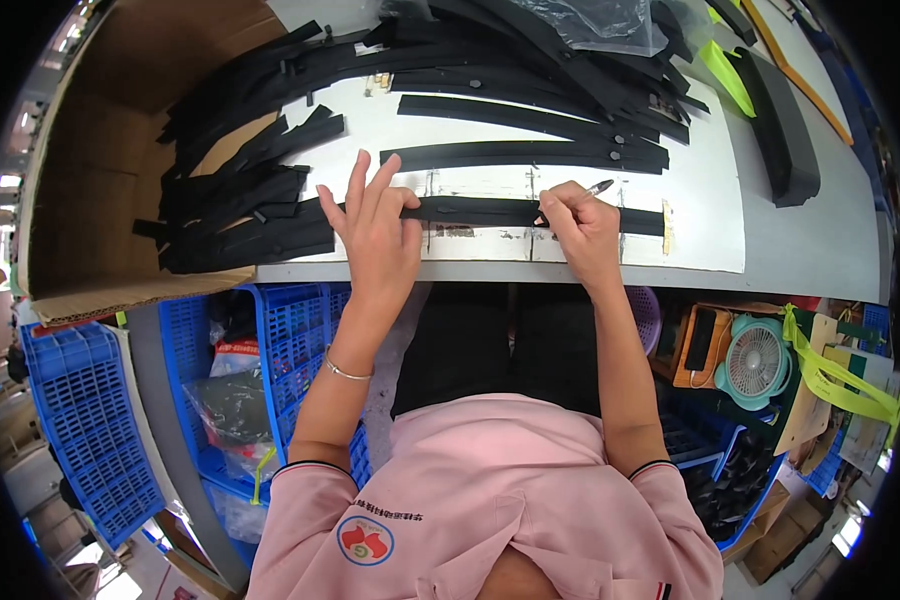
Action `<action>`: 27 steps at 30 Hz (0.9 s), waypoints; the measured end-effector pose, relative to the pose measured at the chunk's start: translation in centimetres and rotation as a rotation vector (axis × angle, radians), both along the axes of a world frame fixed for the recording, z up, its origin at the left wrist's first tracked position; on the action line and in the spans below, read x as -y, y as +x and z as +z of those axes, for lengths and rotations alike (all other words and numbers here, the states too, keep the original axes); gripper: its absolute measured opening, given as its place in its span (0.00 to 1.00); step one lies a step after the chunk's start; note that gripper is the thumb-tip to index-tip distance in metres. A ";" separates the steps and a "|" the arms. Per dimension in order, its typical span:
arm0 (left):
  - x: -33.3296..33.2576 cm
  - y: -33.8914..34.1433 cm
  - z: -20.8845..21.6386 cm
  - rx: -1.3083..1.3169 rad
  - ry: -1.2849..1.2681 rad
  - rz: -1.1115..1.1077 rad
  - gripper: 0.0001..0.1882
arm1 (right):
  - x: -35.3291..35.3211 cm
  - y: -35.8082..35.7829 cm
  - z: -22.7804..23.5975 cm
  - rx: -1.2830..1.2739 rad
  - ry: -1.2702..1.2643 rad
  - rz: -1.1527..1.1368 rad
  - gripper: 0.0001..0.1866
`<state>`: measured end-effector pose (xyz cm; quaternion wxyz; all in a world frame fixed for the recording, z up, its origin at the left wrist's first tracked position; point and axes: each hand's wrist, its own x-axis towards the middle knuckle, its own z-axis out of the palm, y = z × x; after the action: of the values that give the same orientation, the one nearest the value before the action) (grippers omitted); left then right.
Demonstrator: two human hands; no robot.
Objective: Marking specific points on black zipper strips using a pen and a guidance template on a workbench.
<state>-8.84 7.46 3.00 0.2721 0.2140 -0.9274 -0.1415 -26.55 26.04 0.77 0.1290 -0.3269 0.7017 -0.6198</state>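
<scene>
A long black fabric strip point(480, 211) lies across a white board point(708, 215) with dark crosswise marks on it. My left hand point(381, 245) is at the strip's left part, thumb and index finger closed on it while the other fingers stick up, spread apart. Held in my right hand point(588, 235) is a pen point(600, 187), its upper end showing above the fist. The fist rests on the strip near one of the crosswise marks; the writing tip is mostly hidden. Two more black strips point(530, 153) lie just beyond.
Black strips are heaped at the back point(570, 60) and left, some over the edge of a cardboard box point(100, 150). A clear plastic bag point(610, 25) lies on the far heap. At right lies a long black block point(775, 130). Blue crates point(90, 420) and a small fan point(755, 362) sit below the table.
</scene>
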 end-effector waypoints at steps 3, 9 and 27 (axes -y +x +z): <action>0.5 -0.7 -0.5 -0.031 -0.008 0.003 0.13 | 0.0 0.1 0.1 0.015 0.022 -0.007 0.09; 1.0 -1.3 -0.9 0.024 0.019 0.023 0.16 | -0.2 0.0 0.0 0.028 0.068 0.033 0.07; -3.0 2.8 -2.1 -0.154 0.066 0.147 0.21 | 0.2 0.3 0.4 0.026 0.035 -0.026 0.07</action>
<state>-6.08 10.41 0.86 0.3448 0.2787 -0.8805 -0.1675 -26.22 25.88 1.21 0.1357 -0.3075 0.7150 -0.6130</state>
